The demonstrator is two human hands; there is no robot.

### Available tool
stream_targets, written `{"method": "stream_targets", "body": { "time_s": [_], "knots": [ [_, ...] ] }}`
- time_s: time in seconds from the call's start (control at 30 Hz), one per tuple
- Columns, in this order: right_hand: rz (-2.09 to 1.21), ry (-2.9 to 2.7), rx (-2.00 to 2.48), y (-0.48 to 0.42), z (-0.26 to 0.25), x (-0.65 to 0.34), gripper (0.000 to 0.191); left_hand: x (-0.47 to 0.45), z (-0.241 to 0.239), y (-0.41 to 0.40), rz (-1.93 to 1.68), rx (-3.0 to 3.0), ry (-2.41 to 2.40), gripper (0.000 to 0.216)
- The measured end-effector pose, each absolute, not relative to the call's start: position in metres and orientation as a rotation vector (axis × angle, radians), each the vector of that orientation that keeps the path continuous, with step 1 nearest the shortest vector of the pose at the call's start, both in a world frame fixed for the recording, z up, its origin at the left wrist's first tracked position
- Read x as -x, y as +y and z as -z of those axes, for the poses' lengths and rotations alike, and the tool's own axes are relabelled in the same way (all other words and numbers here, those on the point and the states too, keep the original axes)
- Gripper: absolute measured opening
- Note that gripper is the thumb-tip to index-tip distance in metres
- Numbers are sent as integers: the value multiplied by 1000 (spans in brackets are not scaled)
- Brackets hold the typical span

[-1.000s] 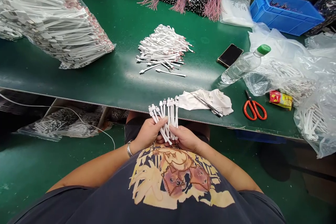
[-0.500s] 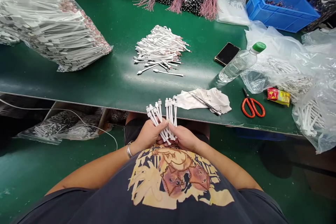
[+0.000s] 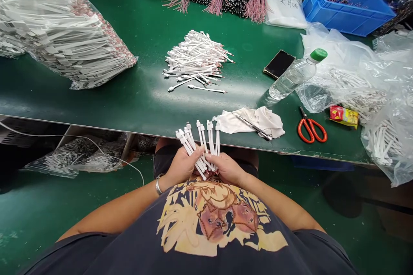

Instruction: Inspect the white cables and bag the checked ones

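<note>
The left hand (image 3: 181,166) and the right hand (image 3: 229,169) are close together over the lap, just off the worktop's (image 3: 138,107) near edge. Each grip is closed around some short white cords (image 3: 190,137), spread like a fan, leaning from 11 to 12 o'clock. Some fingers are hidden behind them.

So one handful is up in the hands, and the bunch does not look neat yet. Lots seems left: a messy pile (image 3: 196,58) of white cords lies at 12 o'clock from the hands, with one cord apart at its near side. A big clear bag (image 3: 74,43) at 10 to 11 o'clock is stuffed with more. I cannot tell if those are done or waiting. A cloth (image 3: 227,122) with a thin metal tool (image 3: 252,126) on it lies at 1 to 2 o'clock, not being used.
</note>
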State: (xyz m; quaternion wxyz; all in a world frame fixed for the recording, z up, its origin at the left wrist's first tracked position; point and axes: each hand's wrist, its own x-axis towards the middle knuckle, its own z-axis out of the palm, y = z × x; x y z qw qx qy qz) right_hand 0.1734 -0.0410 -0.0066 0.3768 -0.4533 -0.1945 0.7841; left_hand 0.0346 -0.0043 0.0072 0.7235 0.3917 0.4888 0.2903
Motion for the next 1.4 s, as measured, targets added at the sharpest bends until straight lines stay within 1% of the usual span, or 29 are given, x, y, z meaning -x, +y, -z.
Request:
{"method": "stream_targets", "body": {
  "time_s": [0.13,0.3,0.4,0.53,0.77,1.07,1.23,1.4],
  "knots": [
    [-2012,-496,1156,-41,7,-173,42,-34,-7,-4,-626,-833,1112,31],
    [-2102,-512,1066,-42,11,-173,57,-37,-8,-1,-506,-806,1086,34],
    [-2098,-503,1073,-43,14,-172,60,-41,-13,0,-482,-801,1078,34],
    [-2055,-482,1082,-42,17,-172,58,-43,-15,0,-499,-812,1085,31],
    [-1994,-517,1075,-42,18,-174,50,-36,-4,-1,-560,-919,1129,27],
    [-2029,-627,1132,-41,8,-179,53,-39,-7,-2,-504,-776,1148,34],
    [-2088,-594,1060,-42,7,-178,51,-43,-8,0,-472,-647,1070,30],
    [-2083,-621,1035,-42,9,-179,52,-43,-9,0,-537,-716,1075,28]
  ]
}}
